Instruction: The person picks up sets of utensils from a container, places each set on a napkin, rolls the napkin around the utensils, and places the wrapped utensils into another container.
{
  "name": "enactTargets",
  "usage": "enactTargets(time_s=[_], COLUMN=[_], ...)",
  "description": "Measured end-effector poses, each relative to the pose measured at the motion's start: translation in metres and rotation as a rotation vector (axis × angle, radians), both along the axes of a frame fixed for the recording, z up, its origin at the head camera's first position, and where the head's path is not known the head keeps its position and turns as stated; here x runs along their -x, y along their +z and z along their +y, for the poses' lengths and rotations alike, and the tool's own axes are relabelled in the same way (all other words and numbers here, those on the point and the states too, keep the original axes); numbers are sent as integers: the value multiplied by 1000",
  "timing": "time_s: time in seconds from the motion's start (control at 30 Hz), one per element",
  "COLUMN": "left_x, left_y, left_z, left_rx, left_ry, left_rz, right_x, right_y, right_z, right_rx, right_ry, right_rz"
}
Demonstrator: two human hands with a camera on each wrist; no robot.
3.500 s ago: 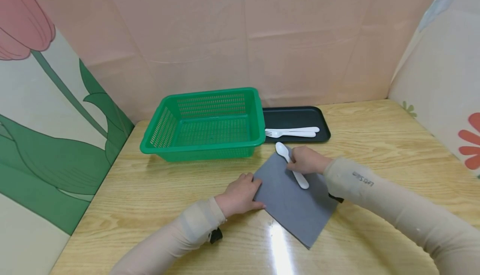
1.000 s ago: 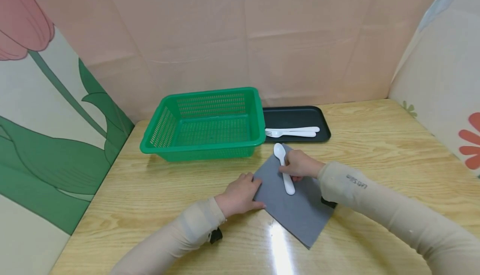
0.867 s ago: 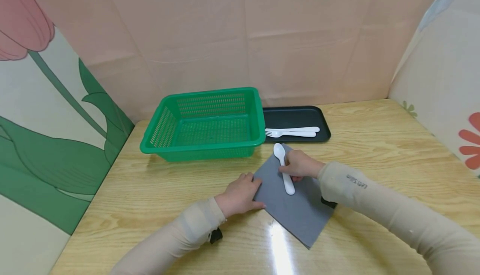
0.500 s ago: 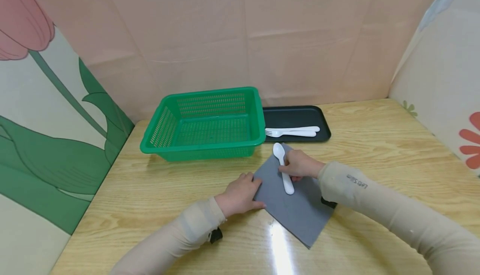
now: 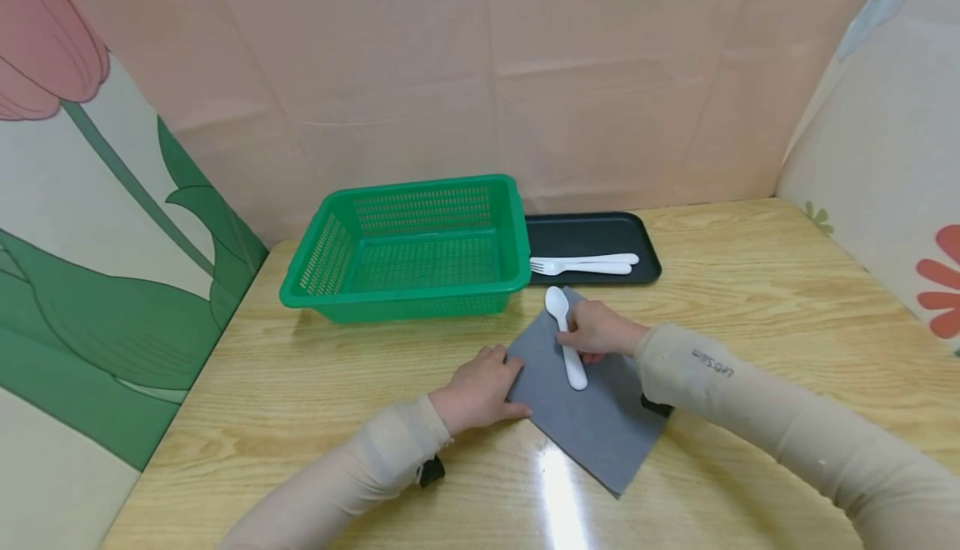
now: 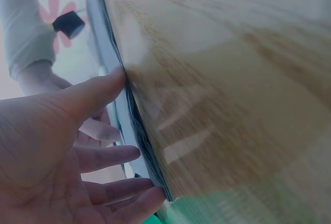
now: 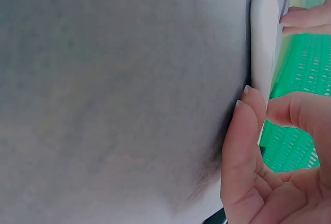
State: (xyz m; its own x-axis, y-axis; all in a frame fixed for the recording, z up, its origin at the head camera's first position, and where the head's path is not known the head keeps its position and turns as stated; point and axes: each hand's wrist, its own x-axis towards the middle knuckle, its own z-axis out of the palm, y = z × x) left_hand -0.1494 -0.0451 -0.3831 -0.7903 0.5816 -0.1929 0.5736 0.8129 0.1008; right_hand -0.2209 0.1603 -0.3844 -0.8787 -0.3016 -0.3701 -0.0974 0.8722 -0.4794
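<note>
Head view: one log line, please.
right hand pinches white plastic spoon over gray rectangular cloth; left hand touches cloth's edge; white plastic fork on black rectangular tray

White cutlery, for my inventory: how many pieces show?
3: the spoon in the right hand; the fork and a partly hidden piece beside it on the black tray. The green basket may hide more.

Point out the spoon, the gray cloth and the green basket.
Spoon (image 5: pixel 573 366): head view, on its handle below the fingers.
Gray cloth (image 5: pixel 596 422): head view, bare surface.
Green basket (image 5: pixel 408 309): head view, outer front wall.
</note>
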Motion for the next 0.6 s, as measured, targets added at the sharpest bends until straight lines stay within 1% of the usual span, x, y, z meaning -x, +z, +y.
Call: enactTargets(time_s=[0.23, 0.6], left_x=[0, -1], left_y=[0, 1], left_z=[0, 0], left_rx=[-4, -8], left_ry=[2, -8], left_rz=[-9, 2], right_x=[0, 0], right_y=[-1, -1], right_z=[0, 0], right_rx=[-4, 8], right_ry=[-7, -9], right_rz=[-6, -17])
